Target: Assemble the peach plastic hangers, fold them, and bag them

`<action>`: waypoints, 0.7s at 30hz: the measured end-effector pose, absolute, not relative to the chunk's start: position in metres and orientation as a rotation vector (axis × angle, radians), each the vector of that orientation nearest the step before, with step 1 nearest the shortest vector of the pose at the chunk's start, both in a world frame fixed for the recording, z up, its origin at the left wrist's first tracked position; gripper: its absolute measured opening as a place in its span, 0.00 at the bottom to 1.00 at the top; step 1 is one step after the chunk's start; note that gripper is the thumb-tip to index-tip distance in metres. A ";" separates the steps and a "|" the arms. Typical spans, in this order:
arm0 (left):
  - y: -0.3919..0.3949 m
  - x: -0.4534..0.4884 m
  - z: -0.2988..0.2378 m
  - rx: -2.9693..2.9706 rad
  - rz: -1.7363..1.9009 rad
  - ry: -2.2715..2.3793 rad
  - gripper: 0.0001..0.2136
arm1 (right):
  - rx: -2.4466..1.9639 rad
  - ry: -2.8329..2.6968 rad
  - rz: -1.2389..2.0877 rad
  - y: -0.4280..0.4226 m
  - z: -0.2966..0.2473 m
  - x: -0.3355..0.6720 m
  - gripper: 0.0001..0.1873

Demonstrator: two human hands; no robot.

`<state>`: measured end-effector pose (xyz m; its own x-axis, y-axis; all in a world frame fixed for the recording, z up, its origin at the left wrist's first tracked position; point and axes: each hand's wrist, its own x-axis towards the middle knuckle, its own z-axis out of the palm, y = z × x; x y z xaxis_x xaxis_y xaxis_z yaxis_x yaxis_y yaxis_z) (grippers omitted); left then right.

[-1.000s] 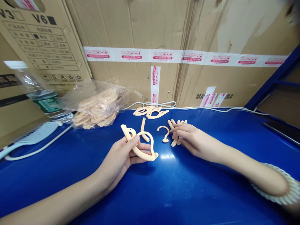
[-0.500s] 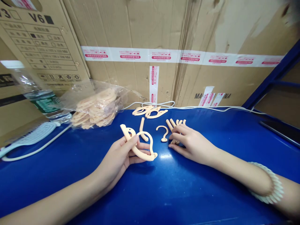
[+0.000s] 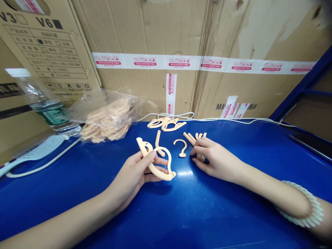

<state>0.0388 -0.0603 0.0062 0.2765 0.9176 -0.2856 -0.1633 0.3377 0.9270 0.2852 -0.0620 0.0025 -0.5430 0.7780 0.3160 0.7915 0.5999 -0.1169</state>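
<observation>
My left hand grips a cream plastic folding-hanger piece, a curved arm with a hook-shaped part joined at its lower right end, raised above the blue table. My right hand rests on the table, its fingers curled round several hanger arms lying side by side; the fingers partly cover them. Between the hands lies a loose hook with a round base. A single hanger arm lies just behind my left hand.
Folded hangers lie at the back, near a white cable. On the left are a clear bag of hanger parts, a water bottle and a pale hairbrush. Cardboard stands behind; a dark phone-like object lies right.
My right hand has shifted slightly right, and the lower ends of the hanger arms under it have swung right too. My left hand keeps its grip on the hanger piece, almost still.
</observation>
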 end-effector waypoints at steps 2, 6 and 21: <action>-0.061 0.038 0.005 0.937 0.890 1.014 0.09 | -1.245 -2.516 -0.074 -0.064 0.009 0.288 0.08; -0.060 0.037 0.003 0.981 0.872 1.003 0.10 | -1.255 -2.569 -0.050 -0.069 0.023 0.297 0.12; -0.062 0.038 0.007 1.004 0.848 1.003 0.09 | -1.272 -2.608 0.060 -0.059 0.014 0.302 0.07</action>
<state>0.0375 -0.0615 0.0067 0.3172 0.9099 -0.2675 -0.1121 0.3160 0.9421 0.3019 -0.0587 0.0139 -0.5931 0.7811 0.1951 0.7714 0.6207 -0.1402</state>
